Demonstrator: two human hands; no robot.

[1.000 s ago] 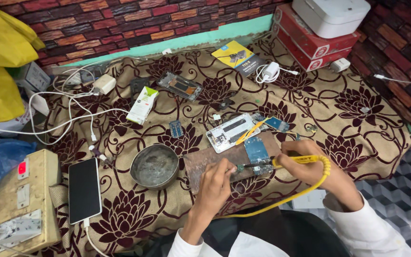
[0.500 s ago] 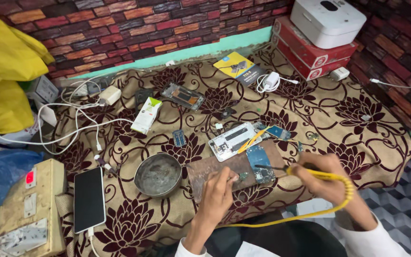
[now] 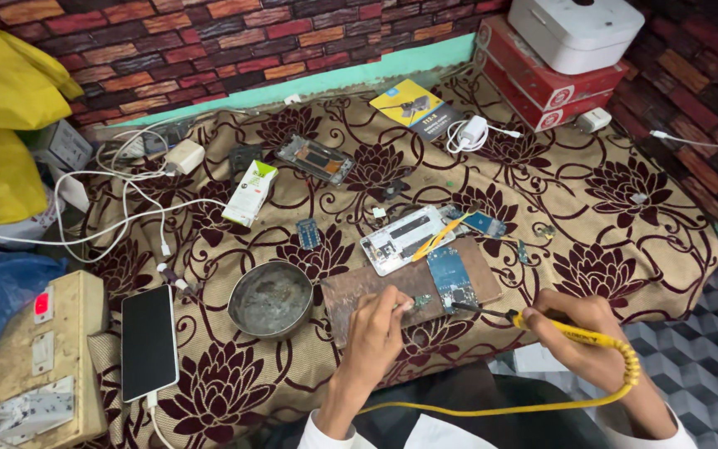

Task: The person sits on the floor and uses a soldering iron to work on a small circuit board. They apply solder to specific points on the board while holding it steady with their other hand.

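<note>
the right hand (image 3: 596, 333) grips a yellow soldering iron (image 3: 542, 323) pen-style, its tip on the blue circuit board (image 3: 450, 278), which lies flat on a brown work board (image 3: 359, 298). the left hand (image 3: 376, 328) pinches closed at the circuit board's edge, pinning it steady.

Layout seen from the head camera. A circuit board (image 3: 450, 278) lies on a work block (image 3: 376, 291) at centre. At nine o'clock of the block sits a metal bowl (image 3: 272, 299); farther at nine o'clock lies a phone (image 3: 149, 341). An opened phone chassis (image 3: 399, 239) lies at twelve o'clock, touching the block's far edge.
</note>
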